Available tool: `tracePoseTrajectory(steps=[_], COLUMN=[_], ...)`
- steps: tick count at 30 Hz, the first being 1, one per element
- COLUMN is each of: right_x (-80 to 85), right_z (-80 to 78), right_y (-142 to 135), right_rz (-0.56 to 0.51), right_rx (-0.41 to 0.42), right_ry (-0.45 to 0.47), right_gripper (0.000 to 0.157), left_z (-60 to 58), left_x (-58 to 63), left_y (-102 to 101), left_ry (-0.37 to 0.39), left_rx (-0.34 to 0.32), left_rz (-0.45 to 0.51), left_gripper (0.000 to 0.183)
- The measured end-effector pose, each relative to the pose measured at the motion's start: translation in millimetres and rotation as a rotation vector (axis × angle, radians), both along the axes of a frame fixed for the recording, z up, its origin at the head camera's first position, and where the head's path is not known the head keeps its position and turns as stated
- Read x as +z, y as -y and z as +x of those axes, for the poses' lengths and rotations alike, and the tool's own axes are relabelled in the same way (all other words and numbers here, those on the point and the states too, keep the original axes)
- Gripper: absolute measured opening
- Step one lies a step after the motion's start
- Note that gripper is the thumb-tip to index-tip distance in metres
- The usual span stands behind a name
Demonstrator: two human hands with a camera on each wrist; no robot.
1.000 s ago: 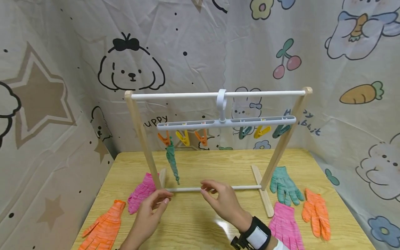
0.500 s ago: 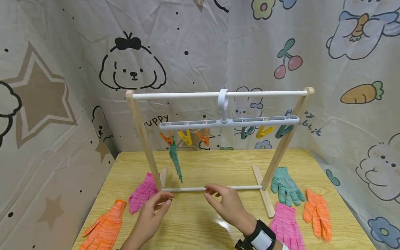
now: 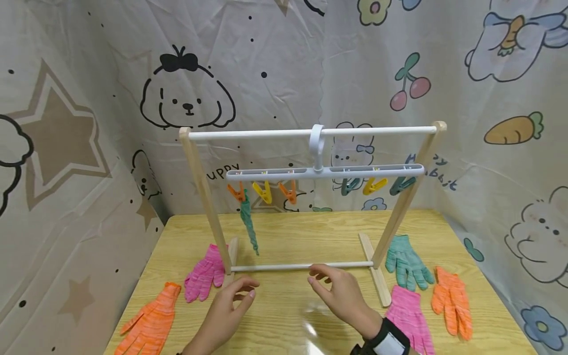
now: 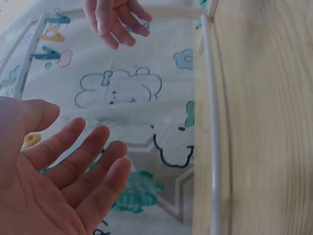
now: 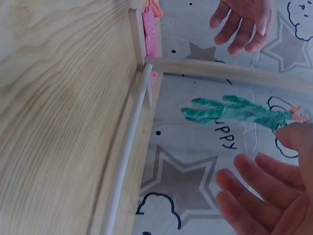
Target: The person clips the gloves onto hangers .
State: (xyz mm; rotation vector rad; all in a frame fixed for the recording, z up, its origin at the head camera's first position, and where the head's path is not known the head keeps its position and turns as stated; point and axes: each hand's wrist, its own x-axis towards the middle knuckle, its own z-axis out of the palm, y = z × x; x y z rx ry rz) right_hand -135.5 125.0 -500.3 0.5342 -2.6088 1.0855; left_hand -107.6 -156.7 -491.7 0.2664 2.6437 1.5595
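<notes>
My left hand (image 3: 228, 310) hovers over the table before the rack's left side, fingers relaxed and holding nothing. Facing it, my right hand (image 3: 343, 296) is likewise loose, near the rack's lower bar (image 3: 275, 267). A green glove (image 3: 248, 222) hangs from the leftmost orange clip (image 3: 237, 192) of the white hanger (image 3: 284, 174); the right wrist view shows this hanging glove (image 5: 239, 111) with its fingers spread. Several other clips, such as a yellow clip (image 3: 263, 191) and a dark green clip (image 3: 350, 186), hang with nothing in them.
The wooden rack (image 3: 199, 197) stands mid-table. At left lie a pink glove (image 3: 204, 276) and an orange glove (image 3: 153, 318). On the right are a green glove (image 3: 406, 261), a pink glove (image 3: 410, 315) and an orange glove (image 3: 451, 301). A printed curtain (image 3: 275, 74) closes off the back.
Both hands have shifted to the right in the head view, with a slightly wider gap between them. The hanging green glove and the gloves on the table stay as they were.
</notes>
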Motion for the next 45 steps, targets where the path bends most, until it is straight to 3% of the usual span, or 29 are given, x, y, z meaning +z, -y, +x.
tracePoseTrajectory(steps=[10,25,33,41,45], right_x=[-7.1,-25.7,-27.5,-32.2,-34.7], right_z=[2.3,9.9,18.2,21.6,22.5], right_y=[-23,-76,-108,-138,-151], right_rz=[-0.024,0.061,0.107,0.173,0.219], right_rx=[-0.149,-0.310,-0.387,-0.439,-0.447], right_ry=[0.095,0.112,0.298,0.370,0.449], right_gripper=[0.015,0.022,0.036,0.040,0.045], left_z=[3.2,11.0,12.9,15.3,15.8], left_x=[-15.4,-30.3,-31.3,-29.0,-29.4], left_y=[-21,-42,-55,-69,-73], left_ry=[-0.043,-0.143,-0.186,-0.185,-0.202], left_rx=[-0.194,-0.325,-0.375,-0.396,-0.420], left_rz=[-0.049,-0.094,-0.109,-0.140,-0.133], left_gripper=[0.025,0.026,0.022,0.024,0.023])
